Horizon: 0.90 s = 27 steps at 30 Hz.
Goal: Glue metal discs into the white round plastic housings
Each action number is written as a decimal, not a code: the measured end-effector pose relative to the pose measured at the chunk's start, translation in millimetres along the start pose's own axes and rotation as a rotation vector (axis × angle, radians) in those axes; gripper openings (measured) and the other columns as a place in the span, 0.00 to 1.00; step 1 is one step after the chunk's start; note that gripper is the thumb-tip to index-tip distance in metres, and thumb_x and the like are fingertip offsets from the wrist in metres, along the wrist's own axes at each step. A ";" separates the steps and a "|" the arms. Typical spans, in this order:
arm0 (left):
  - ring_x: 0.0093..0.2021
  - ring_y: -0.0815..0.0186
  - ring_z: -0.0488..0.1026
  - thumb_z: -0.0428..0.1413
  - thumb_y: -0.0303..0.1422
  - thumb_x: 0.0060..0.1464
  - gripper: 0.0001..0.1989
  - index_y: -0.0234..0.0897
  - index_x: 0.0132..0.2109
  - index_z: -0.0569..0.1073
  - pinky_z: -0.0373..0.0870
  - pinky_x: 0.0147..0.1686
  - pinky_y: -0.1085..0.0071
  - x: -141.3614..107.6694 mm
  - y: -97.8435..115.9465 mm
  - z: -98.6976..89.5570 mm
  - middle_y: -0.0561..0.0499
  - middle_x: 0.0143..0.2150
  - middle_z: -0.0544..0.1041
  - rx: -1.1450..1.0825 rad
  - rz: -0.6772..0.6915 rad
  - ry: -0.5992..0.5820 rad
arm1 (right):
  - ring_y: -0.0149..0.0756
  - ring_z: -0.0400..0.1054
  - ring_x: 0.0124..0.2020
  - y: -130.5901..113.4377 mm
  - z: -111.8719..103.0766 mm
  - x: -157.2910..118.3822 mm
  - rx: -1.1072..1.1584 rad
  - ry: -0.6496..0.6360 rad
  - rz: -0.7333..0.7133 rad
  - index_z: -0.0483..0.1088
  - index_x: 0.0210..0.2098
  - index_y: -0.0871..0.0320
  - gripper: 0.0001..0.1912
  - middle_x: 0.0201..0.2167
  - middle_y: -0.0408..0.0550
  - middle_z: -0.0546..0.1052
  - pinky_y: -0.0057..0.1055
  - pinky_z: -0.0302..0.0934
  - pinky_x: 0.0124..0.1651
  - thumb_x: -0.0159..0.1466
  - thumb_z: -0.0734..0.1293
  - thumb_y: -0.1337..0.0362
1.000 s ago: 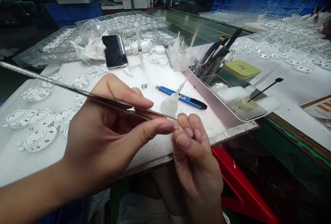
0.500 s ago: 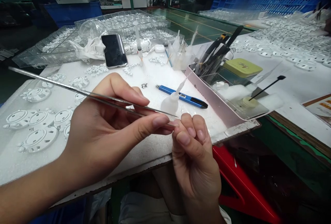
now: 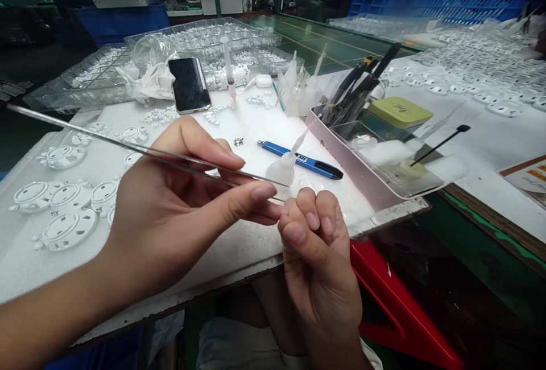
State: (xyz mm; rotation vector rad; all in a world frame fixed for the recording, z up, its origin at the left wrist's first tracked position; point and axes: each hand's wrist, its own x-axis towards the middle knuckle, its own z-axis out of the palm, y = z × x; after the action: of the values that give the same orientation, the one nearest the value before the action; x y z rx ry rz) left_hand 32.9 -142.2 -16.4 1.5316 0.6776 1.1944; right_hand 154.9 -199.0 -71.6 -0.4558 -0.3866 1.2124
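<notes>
My left hand is closed around a pair of long metal tweezers, held between thumb and fingers. The tips of the tweezers sit slightly apart, close to the fingertips of my right hand. That hand is curled, thumb pressed against the index finger; whatever lies in the pinch is hidden or too small to make out. Just behind the tips stands a small translucent squeeze bottle with a thin nozzle. A blue pen lies past it, and a few tiny dark parts rest to its left.
White round parts lie at the left on the white foam sheet. Toward the back are a phone, crumpled tissue and clear trays of small white pieces. A pink organizer box with tools stands right.
The tweezer tips have shifted slightly left and up. My right hand has moved a little to the left, its grip still pinched.
</notes>
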 end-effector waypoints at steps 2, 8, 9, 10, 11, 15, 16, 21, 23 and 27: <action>0.30 0.63 0.82 0.66 0.20 0.47 0.16 0.43 0.37 0.71 0.84 0.32 0.72 0.9 0.5 -1.2 0.61 0.28 0.79 -0.025 0.007 0.001 | 0.19 0.58 0.26 0.3 -0.4 0.7 -0.006 0.006 -0.013 0.60 0.26 0.57 0.17 0.28 0.35 0.60 0.16 0.67 0.39 0.54 0.72 0.77; 0.27 0.66 0.80 0.68 0.23 0.45 0.14 0.43 0.34 0.72 0.81 0.28 0.74 1.0 3.2 -0.2 0.60 0.26 0.77 -0.005 -0.059 0.001 | 0.22 0.68 0.35 3.6 -4.2 2.3 -0.104 -0.104 0.010 0.73 0.37 0.53 0.13 0.32 0.37 0.70 0.19 0.67 0.42 0.54 0.77 0.68; 0.26 0.65 0.80 0.68 0.23 0.44 0.15 0.44 0.33 0.71 0.81 0.27 0.74 0.2 3.4 0.8 0.60 0.26 0.76 0.020 -0.054 0.002 | 0.22 0.68 0.35 4.2 -4.7 1.8 -0.117 -0.108 0.013 0.74 0.36 0.52 0.12 0.32 0.37 0.71 0.18 0.67 0.41 0.54 0.77 0.68; 0.26 0.65 0.80 0.69 0.24 0.43 0.15 0.44 0.32 0.71 0.80 0.25 0.74 -0.7 3.4 1.7 0.59 0.26 0.76 0.051 -0.052 0.009 | 0.22 0.68 0.34 4.8 -5.0 1.3 -0.132 -0.111 0.009 0.74 0.35 0.52 0.11 0.32 0.37 0.71 0.18 0.67 0.40 0.55 0.76 0.68; 0.26 0.64 0.79 0.69 0.25 0.42 0.15 0.43 0.32 0.71 0.80 0.24 0.73 -1.6 3.2 2.5 0.59 0.26 0.75 0.081 -0.049 0.019 | 0.21 0.68 0.33 5.3 -5.2 0.9 -0.147 -0.114 -0.001 0.74 0.34 0.53 0.09 0.32 0.37 0.71 0.18 0.67 0.38 0.56 0.75 0.69; 0.29 0.62 0.80 0.69 0.25 0.43 0.15 0.43 0.33 0.70 0.81 0.28 0.70 -3.0 1.1 2.1 0.58 0.28 0.76 0.119 -0.012 0.054 | 0.21 0.70 0.32 6.2 -4.2 1.6 -0.113 -0.053 -0.095 0.73 0.28 0.55 0.06 0.31 0.37 0.71 0.20 0.68 0.41 0.59 0.73 0.68; 0.30 0.61 0.81 0.69 0.25 0.44 0.15 0.44 0.34 0.70 0.81 0.31 0.69 -2.5 0.5 1.1 0.58 0.29 0.76 0.121 0.011 0.075 | 0.22 0.70 0.34 6.0 -3.7 2.1 -0.082 -0.028 -0.110 0.72 0.28 0.55 0.06 0.31 0.37 0.72 0.21 0.68 0.43 0.59 0.73 0.67; 0.31 0.63 0.81 0.69 0.27 0.44 0.14 0.42 0.34 0.71 0.82 0.31 0.73 2.3 -1.0 -2.3 0.59 0.29 0.76 0.151 0.037 0.120 | 0.22 0.72 0.39 4.3 -1.0 2.1 0.008 0.037 -0.064 0.66 0.31 0.56 0.14 0.37 0.35 0.71 0.23 0.68 0.51 0.54 0.74 0.76; 0.30 0.66 0.81 0.69 0.27 0.44 0.14 0.41 0.32 0.71 0.81 0.30 0.77 3.3 -1.2 -2.0 0.59 0.28 0.76 0.165 0.036 0.100 | 0.19 0.72 0.38 4.0 -0.4 1.0 0.010 0.053 -0.047 0.63 0.31 0.56 0.16 0.37 0.34 0.70 0.20 0.68 0.49 0.55 0.73 0.78; 0.29 0.69 0.79 0.68 0.24 0.44 0.14 0.38 0.32 0.71 0.81 0.30 0.80 3.3 -2.7 -1.9 0.59 0.28 0.76 0.152 0.074 0.063 | 0.16 0.70 0.35 3.8 -0.9 0.8 0.029 0.044 -0.033 0.60 0.32 0.56 0.19 0.35 0.34 0.68 0.15 0.67 0.47 0.55 0.72 0.79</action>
State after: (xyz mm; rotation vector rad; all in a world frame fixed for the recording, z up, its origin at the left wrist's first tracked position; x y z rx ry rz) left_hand 32.6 -137.7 -17.9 1.6628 0.7739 1.2751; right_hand 152.5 -197.3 -74.4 -0.4484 -0.3370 1.1723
